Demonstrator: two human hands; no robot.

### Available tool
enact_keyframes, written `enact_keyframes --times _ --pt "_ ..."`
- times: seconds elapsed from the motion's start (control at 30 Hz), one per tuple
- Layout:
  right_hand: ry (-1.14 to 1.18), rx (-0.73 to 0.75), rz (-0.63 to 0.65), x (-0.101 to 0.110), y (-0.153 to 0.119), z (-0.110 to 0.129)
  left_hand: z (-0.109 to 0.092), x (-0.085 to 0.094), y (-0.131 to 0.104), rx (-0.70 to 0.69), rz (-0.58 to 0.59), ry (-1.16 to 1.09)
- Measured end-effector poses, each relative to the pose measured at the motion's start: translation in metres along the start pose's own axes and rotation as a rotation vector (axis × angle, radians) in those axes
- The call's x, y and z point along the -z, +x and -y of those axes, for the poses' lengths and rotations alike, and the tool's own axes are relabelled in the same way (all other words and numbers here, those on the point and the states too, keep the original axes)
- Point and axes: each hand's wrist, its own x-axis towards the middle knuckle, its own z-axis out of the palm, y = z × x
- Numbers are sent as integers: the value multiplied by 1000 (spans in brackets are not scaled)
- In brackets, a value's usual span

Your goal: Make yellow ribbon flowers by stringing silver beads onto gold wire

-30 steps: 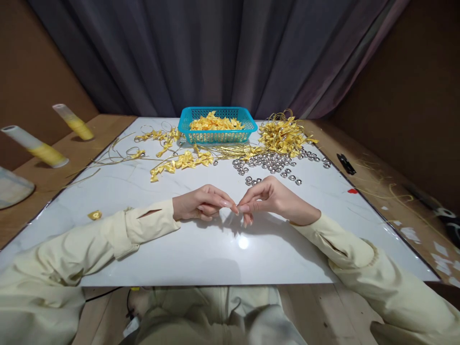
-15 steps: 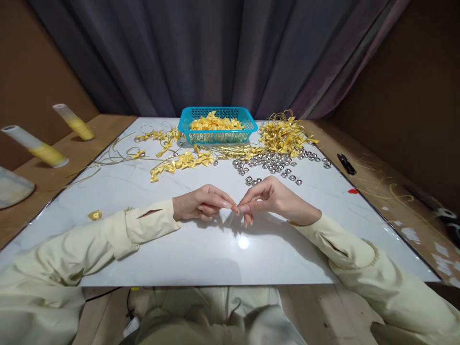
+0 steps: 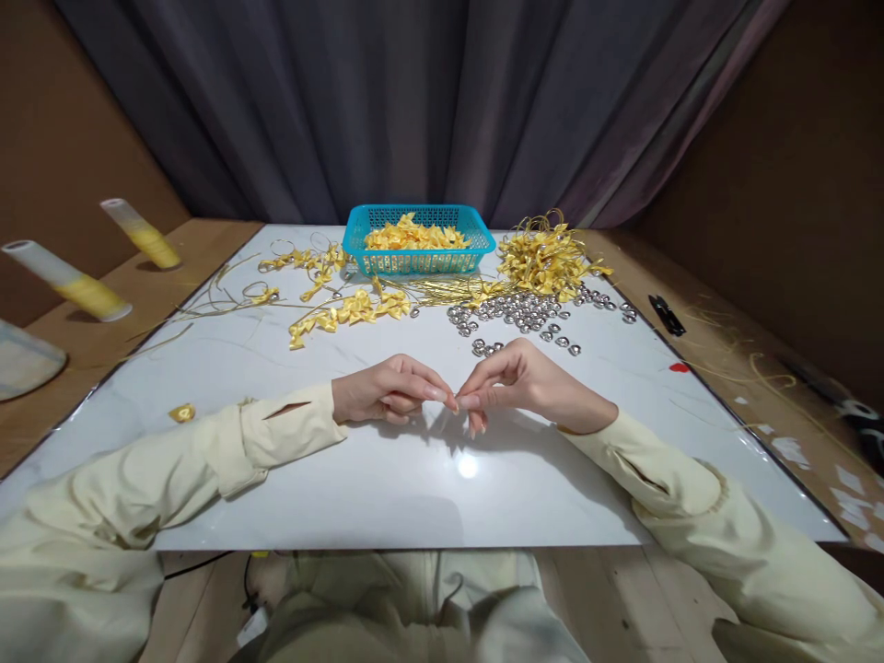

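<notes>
The left hand (image 3: 393, 389) and the right hand (image 3: 535, 382) meet at the centre of the frame, above the white desk (image 3: 310, 516). On each, thumb and forefinger are pressed together at the tips, the two pairs touching or nearly so; whether anything small sits between the fingers I cannot tell. Just above the right hand in the frame lies a small cluster of silver pieces (image 3: 478, 347), with a larger scatter of silver pieces (image 3: 529, 315) beyond. A row of yellow bows (image 3: 359, 308) lies above the left hand. At upper centre, a blue basket (image 3: 351, 238) holds more yellow pieces (image 3: 414, 236); to its right is a tangled yellow heap (image 3: 542, 262) with golden cord. One yellow piece (image 3: 182, 413) lies alone at centre left, beside the left sleeve (image 3: 290, 428).
</notes>
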Motion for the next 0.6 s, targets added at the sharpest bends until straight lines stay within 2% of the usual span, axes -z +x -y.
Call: enact_keyframes --times 0.6 --pt "-45 -24 18 1 0 2 -1 -1 -1 22 24 33"
